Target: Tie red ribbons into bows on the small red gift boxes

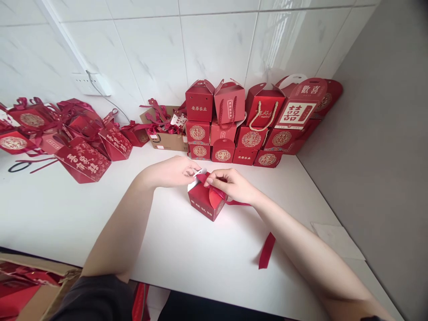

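Note:
A small red gift box [202,198] with gold lettering stands on the white table below my hands. Its top flaps are folded inward, and the white inner side of one flap shows at the left. A dark red ribbon [202,178] runs across the top of the box, and a loose length trails out to the right under my forearm. My right hand [230,183] pinches the ribbon between thumb and fingers above the box. At the left flap, my left hand [175,171] has its fingers closed on the box's edge; the fingertips are partly hidden.
Stacked red boxes [245,138] stand against the tiled wall. A cardboard box [170,141] of ribboned pieces sits left of them. Finished-looking red boxes [82,158] and black-handled scissors [18,166] lie farther left. A grey panel [384,147] bounds the right side.

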`<state>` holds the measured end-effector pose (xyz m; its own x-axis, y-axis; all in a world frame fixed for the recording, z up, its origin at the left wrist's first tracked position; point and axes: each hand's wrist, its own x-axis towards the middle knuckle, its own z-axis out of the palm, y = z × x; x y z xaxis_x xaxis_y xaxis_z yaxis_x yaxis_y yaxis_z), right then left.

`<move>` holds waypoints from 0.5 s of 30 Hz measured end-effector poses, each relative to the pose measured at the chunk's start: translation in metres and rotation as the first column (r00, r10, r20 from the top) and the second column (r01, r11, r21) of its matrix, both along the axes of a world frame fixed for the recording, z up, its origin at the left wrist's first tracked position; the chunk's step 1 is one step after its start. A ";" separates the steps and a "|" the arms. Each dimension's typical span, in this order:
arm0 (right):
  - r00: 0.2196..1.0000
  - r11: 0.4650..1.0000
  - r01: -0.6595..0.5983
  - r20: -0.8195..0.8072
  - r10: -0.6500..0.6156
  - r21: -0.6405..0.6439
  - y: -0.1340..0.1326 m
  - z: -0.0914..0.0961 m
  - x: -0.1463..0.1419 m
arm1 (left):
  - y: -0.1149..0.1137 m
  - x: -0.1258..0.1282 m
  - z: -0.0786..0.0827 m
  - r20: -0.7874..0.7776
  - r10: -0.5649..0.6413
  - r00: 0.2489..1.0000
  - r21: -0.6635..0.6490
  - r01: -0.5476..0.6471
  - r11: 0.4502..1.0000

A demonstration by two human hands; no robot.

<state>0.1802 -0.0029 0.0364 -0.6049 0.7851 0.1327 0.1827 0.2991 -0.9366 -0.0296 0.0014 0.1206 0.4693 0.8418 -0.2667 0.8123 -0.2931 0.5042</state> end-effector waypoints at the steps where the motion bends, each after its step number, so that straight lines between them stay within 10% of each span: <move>1: 1.000 1.000 -0.001 -0.005 0.001 0.007 0.000 -0.001 0.000 | 0.001 -0.001 0.000 0.004 -0.005 1.000 -0.029 0.005 1.000; 5: 1.000 0.999 -0.007 -0.016 0.008 0.038 0.003 -0.006 -0.002 | 0.006 -0.007 -0.002 0.040 0.027 0.999 -0.158 -0.020 0.987; 15: 1.000 0.996 0.011 -0.026 -0.009 0.091 0.006 -0.004 0.003 | 0.017 -0.026 -0.001 -0.128 0.101 0.987 0.057 -0.094 0.994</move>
